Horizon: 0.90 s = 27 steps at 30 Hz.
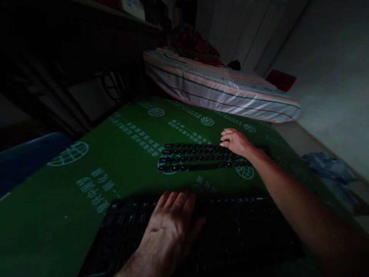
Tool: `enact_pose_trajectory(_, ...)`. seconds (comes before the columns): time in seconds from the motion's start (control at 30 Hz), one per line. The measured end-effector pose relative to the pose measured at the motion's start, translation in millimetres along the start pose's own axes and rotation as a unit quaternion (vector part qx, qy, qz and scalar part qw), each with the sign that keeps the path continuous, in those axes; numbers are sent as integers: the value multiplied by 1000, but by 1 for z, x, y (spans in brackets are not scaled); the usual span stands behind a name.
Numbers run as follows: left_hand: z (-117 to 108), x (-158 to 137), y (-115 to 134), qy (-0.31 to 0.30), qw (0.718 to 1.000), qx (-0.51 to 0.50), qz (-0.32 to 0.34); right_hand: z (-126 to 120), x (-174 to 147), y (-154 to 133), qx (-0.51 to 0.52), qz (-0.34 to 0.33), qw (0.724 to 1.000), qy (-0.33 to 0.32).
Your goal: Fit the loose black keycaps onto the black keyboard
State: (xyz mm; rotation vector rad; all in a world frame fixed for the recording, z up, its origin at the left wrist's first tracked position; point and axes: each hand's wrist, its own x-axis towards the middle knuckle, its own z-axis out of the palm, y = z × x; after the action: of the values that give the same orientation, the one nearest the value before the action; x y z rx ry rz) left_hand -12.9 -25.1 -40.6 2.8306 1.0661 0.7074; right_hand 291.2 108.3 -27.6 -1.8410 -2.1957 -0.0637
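Note:
A black computer keyboard (227, 231) lies at the near edge of the board, with many of its details lost in the dark. My left hand (173, 219) rests flat on its left half, fingers stretched toward the far edge and thumb out to the right. Beyond the keyboard, loose black keycaps (190, 157) are laid out in several long rows. At the right end of the farthest row is my right hand (235, 142), its fingers bent toward the thumb around a small dark piece that looks like a keycap. My right forearm and hand cover some keycaps.
The green printed board (121, 154) serves as the work surface. A bed with a striped cover (225, 92) stands behind it, with a red patterned cloth (196, 44) on top. Pale blue cloth (331, 173) lies low on the right. Dark furniture (72, 57) fills the left.

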Motion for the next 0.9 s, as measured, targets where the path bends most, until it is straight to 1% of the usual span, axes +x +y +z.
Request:
enact_pose_trajectory(0.1, -2, 2, 2, -20, 1000, -6, -9, -15, -36, -29, 71, -96, 992, 41)
enact_pose_trajectory(0.17, -2, 2, 2, -27, 1000, -3, -11, -25, -65, -54, 105, -136, 984, 35)
enact_pose_trajectory(0.3, -1, 3, 3, -38, 999, 0, -11, -35, -118, -103, 136, -155, 978, 13)
enact_pose_trajectory(0.4, 0, 2, 3, -45, 999, 1, -11, -33, -142, -125, 127, -150, 980, 10)
enact_pose_trajectory(0.47, 0, 2, 4, -51, 999, 3, -13, -31, -151, -132, 114, -144, 983, 8)
enact_pose_trajectory(0.6, -3, 2, 5, -67, 998, 6, -16, -27, -158, -135, 88, -140, 986, 6)
enact_pose_trajectory(0.9, -6, 3, 7, -63, 998, -2, -19, -22, -160, -139, 51, -150, 987, 21)
